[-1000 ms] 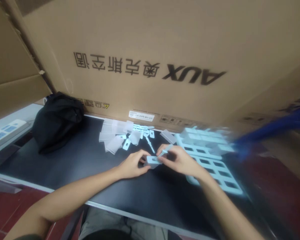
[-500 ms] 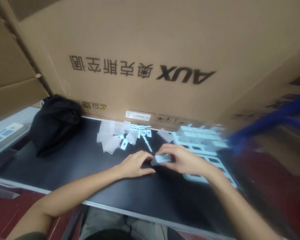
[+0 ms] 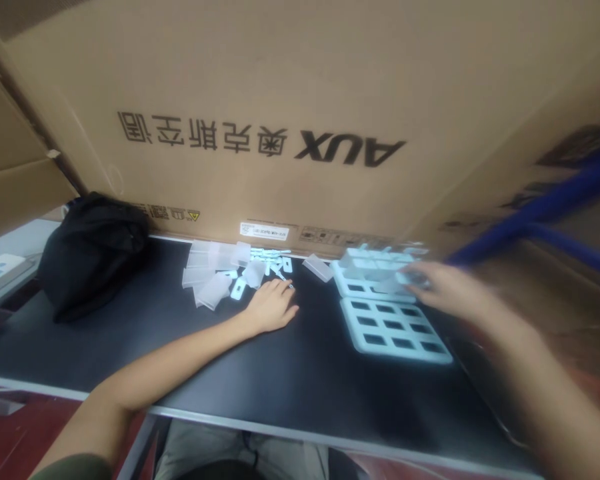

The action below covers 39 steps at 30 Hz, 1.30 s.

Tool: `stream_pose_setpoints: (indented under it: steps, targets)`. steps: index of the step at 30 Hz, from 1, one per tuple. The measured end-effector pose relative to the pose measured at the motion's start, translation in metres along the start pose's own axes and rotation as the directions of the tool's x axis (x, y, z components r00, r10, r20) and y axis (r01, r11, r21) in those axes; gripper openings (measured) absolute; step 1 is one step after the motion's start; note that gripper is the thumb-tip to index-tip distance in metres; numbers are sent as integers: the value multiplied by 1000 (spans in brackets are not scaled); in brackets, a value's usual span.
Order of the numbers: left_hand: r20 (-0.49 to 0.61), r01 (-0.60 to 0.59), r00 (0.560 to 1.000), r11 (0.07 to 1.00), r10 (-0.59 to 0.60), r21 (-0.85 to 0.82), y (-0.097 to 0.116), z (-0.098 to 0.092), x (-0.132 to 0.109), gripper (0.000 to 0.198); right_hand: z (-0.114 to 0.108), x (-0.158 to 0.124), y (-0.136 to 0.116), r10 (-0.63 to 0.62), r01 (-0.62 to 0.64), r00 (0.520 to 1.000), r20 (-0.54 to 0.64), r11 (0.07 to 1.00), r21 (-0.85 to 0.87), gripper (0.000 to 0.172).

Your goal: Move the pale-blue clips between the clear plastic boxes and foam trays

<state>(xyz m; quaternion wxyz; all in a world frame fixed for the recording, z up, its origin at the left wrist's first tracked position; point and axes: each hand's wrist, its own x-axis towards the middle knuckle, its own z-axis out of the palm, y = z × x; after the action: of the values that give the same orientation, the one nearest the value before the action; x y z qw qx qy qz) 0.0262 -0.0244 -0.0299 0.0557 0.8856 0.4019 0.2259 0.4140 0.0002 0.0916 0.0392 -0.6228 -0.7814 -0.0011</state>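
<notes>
My left hand rests on the black table with fingers spread toward a scatter of small pale plastic clips and strips beside clear plastic covers. It holds nothing. My right hand is blurred by motion at the far right end of a pale blue tray with rectangular slots. Its fingertips are over the filled back rows of the tray, where assembled pieces stand. Whether the fingers pinch a piece is smeared.
A large cardboard box printed AUX stands against the table's back edge. A black bag lies at the left rear. A blue metal frame runs at the right. A power strip lies at the far left.
Both hands worked a small pale piece together at the table's centre. Now my right hand has swung right to the tray's back rows, and my left hand stays flat near the loose parts.
</notes>
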Motion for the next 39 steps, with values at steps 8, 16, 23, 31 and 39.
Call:
stream_pose_setpoints:
  steps: [8,16,23,31,39]
  targets:
    - [-7,26,1000,1000,-26,-2,-2,4,6,49,21,7,6,-26,24,999,-28,998,-63,27]
    - [-15,-147,989,985,146,-94,4,-27,-15,23,28,-2,-10,21,-33,995,-93,991,-131,31]
    - [38,-251,965,958,259,-140,11,-46,-59,16,31,-3,-11,71,-87,992,-105,985,-152,35]
    - [75,-266,961,963,268,-36,10,-79,-87,16,30,0,-46,-48,-64,922,-383,959,-276,41]
    - [94,-187,979,979,179,81,9,-90,-94,15,75,61,-147,-114,64,985,-132,941,-332,36]
